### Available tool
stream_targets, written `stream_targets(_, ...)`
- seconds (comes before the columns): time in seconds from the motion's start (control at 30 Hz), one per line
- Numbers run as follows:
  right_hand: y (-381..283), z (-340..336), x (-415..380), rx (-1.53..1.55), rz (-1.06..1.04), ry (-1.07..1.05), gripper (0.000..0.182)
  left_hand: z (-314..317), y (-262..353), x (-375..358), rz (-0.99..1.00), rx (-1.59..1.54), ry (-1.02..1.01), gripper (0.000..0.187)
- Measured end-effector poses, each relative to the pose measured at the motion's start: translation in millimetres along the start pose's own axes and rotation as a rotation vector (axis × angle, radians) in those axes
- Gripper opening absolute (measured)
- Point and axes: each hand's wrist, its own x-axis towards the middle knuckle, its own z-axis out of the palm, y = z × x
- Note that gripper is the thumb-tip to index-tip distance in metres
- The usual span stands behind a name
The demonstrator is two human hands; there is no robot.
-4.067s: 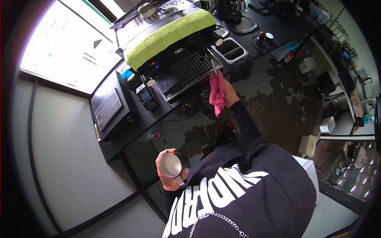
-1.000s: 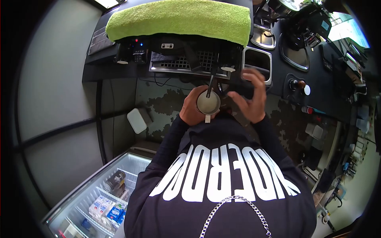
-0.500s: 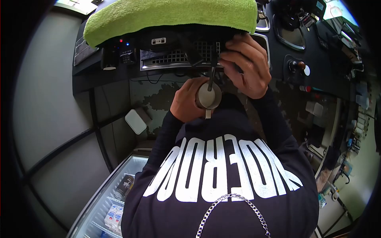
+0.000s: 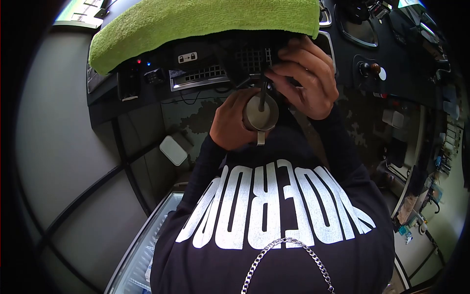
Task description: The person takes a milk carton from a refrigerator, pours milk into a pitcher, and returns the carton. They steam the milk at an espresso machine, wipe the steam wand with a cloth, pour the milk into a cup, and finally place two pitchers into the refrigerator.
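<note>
My left hand [image 4: 230, 121] is closed around the side of a metal milk pitcher [image 4: 261, 128], whose handle points toward my body. Pale liquid that looks like milk [image 4: 255, 116] lies inside it. The steam wand [image 4: 263, 95] of a dark coffee machine reaches down into the pitcher. My right hand [image 4: 309, 81] is raised beside the wand, fingers curled at the machine's front under the towel edge. Its thumb tip is right by the upper wand; what the fingers grip is hidden in shadow. A green towel [image 4: 205, 19] covers the machine's top.
Below the machine is a metal drip grate [image 4: 203, 73]. A small dark keypad device [image 4: 154, 76] stands to its left. On the black counter at right sits a tamper [image 4: 374, 68] with a wooden knob. A glass-topped fridge [image 4: 147, 245] is at my lower left.
The view has shifted slightly. My right thumb has moved left, closer to the steam wand. The pitcher sits slightly further right in view, still in my left hand with the wand inside.
</note>
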Motion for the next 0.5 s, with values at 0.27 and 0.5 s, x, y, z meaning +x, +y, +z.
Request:
stream_targets(0.27,-0.6,1.8,-1.5,0.004,0.013,0.008,0.037,-4.0,5.9,3.8,-0.021,0.002,-0.007,0.087)
stream_targets(0.5,-0.8,2.1,-3.1,-0.006,0.015,0.004,0.038,-4.6,6.9,6.5,-0.001,-0.011,0.007,0.087)
